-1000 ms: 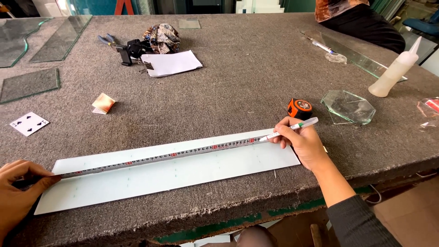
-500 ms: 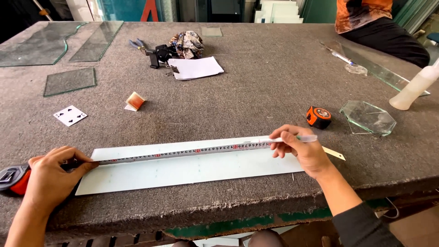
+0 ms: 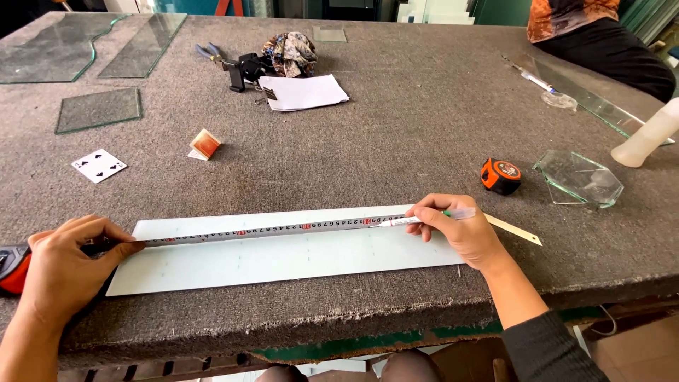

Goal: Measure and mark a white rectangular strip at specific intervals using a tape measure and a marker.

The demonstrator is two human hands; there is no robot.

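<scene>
My left hand (image 3: 60, 265) presses the tape blade (image 3: 269, 230) flat against the near-left end of the long pale strip (image 3: 283, 258), fingers curled down on it, with the red tape case (image 3: 13, 269) just outside that hand at the worktop (image 3: 424, 120) edge. My right hand (image 3: 460, 230) pinches a white marker (image 3: 424, 219) between thumb and fingers, its tip resting on the blade near the strip's right end.

The strip lies between my hands, close to the near edge of the worktop. I judge the main risk is the blade creeping: it is held only by my left fingers, and if they ease, the case's spring could drag it toward my left hand and throw the mark off. The blade also runs a little slanted across the strip, so a mark read off it may sit wrong. Pressing the marker hard could nudge the strip toward the edge.

Beyond my right hand sit an orange tape measure (image 3: 501, 175) and a faceted piece of glass (image 3: 578, 178); a careless sweep of my right arm could knock them. A playing card (image 3: 99, 165) lies well beyond my left hand.
</scene>
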